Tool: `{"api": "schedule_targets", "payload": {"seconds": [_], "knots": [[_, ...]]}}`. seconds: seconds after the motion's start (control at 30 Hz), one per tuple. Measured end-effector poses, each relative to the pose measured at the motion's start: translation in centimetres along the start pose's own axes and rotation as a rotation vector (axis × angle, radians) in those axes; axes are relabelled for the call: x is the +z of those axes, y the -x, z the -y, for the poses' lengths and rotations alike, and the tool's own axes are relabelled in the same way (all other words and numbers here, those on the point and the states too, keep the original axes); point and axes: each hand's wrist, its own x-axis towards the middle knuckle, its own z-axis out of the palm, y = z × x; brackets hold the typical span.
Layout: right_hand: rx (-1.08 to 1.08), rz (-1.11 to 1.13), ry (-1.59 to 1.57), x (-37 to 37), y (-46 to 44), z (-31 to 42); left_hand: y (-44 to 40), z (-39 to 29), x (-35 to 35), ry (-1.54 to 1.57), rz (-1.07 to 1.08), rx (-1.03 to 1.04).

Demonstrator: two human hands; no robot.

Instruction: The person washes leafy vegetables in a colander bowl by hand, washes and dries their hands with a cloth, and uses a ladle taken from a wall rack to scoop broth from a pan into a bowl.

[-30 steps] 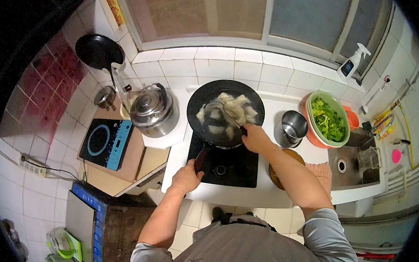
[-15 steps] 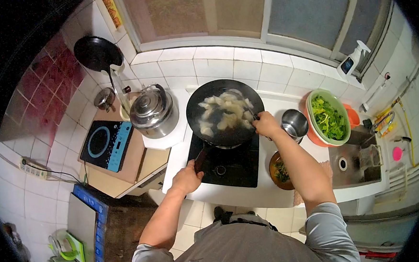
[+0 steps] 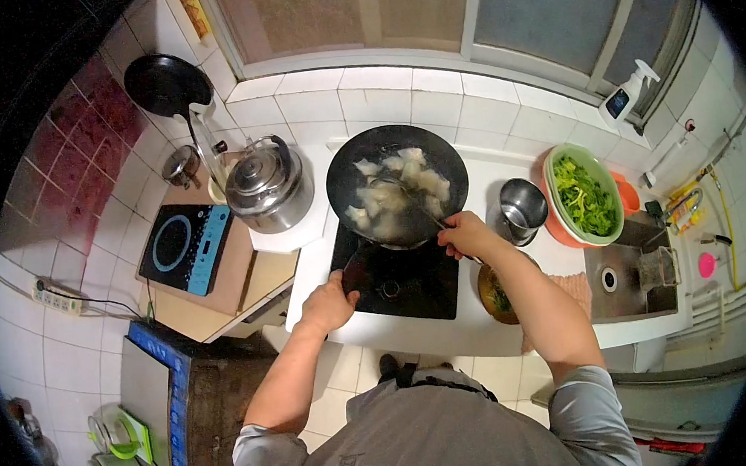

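A black wok (image 3: 344, 171) stands at the back of the induction hob, holding pale, soft pieces of food (image 3: 397, 199) in cloudy liquid. My left hand (image 3: 329, 304) is closed around the wok's dark handle (image 3: 356, 268). In my right hand (image 3: 467, 236) is the handle of a ladle (image 3: 430, 216), whose head sits among the pieces and is partly hidden. Below my right forearm a bowl of chopped greens and sauce (image 3: 498, 298) is partly covered. A steel pot (image 3: 523, 207) stands just right of my right hand.
Leafy greens fill a green basin (image 3: 615, 218) beside the sink (image 3: 608, 312). On the left are a steel kettle (image 3: 268, 188) and a second induction cooker (image 3: 184, 249). A spray bottle (image 3: 629, 93) stands on the window ledge. A pink cloth (image 3: 565, 294) lies near the sink.
My right hand has moved slightly down and left with the ladle, and the pieces in the wok have shifted. My left hand stays on the handle. The whole view has shifted slightly.
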Motion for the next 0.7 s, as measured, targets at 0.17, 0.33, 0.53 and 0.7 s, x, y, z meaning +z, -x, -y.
{"api": "schedule_targets", "payload": {"seconds": [0.17, 0.33, 0.53, 0.7], "knots": [[0.017, 0.040, 0.062, 0.2, 1.7, -1.0, -0.1, 0.2, 0.2, 0.000, -0.007, 0.008], [-0.082, -0.065, 0.132, 0.2, 3.8, -2.2, 0.1, 0.0, 0.1, -0.001, 0.000, -0.012], [-0.400, -0.287, 0.282, 0.3, 6.6, -3.2, 0.1, 0.2, 0.1, -0.001, -0.011, 0.018], [-0.420, -0.319, 0.413, 1.5, 6.7, -5.7, 0.2, -0.1, 0.1, -0.015, -0.044, 0.063]]}}
